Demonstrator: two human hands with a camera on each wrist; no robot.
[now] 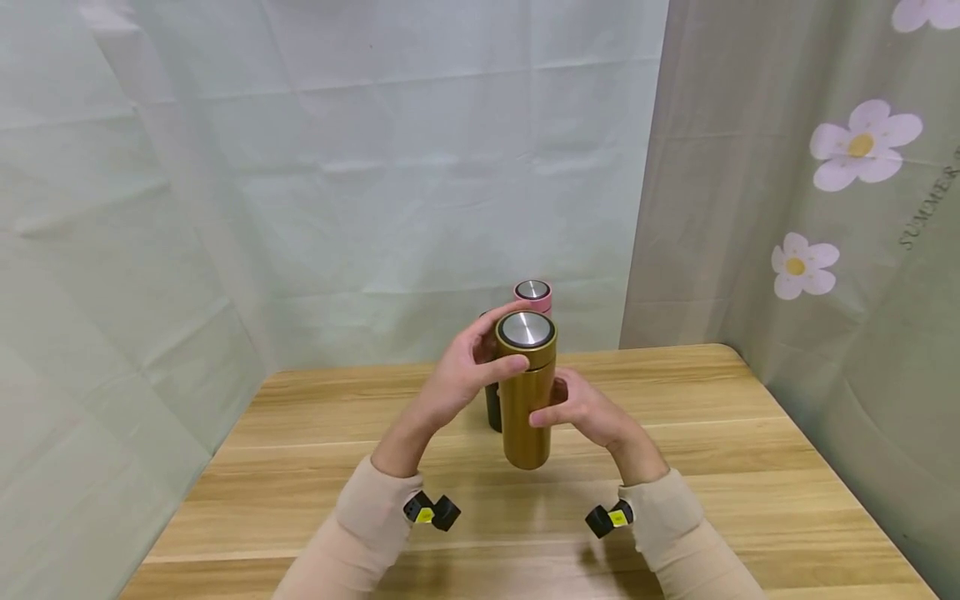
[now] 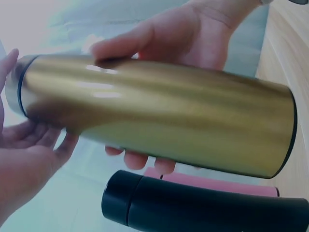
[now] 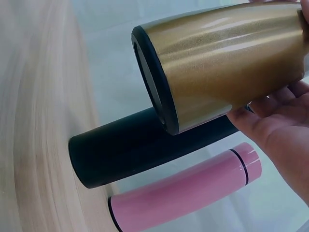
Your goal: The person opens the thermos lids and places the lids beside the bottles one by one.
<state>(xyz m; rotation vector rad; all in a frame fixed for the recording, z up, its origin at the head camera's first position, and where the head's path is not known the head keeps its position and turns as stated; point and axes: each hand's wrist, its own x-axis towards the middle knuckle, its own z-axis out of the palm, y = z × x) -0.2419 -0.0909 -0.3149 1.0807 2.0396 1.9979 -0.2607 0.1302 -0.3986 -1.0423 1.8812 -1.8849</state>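
A gold thermos flask (image 1: 526, 408) with a silver-topped lid stands nearly upright between the two hands, its base raised off the table in the right wrist view. My left hand (image 1: 461, 367) grips it around the lid and upper end, thumb in front. Lower down, my right hand (image 1: 587, 410) holds the body from the right side, with fingers wrapped behind. Behind the gold flask is a black flask (image 3: 145, 150), mostly hidden in the head view. A pink flask (image 3: 183, 193) stands beside the black one, its silver top showing past the left fingers.
The flasks are over a light wood-grain table (image 1: 315, 467), whose far edge lies close to a pale curtain (image 1: 435, 208). At the right hangs a grey curtain (image 1: 705, 208) with printed flowers. Each wrist carries a small black camera.
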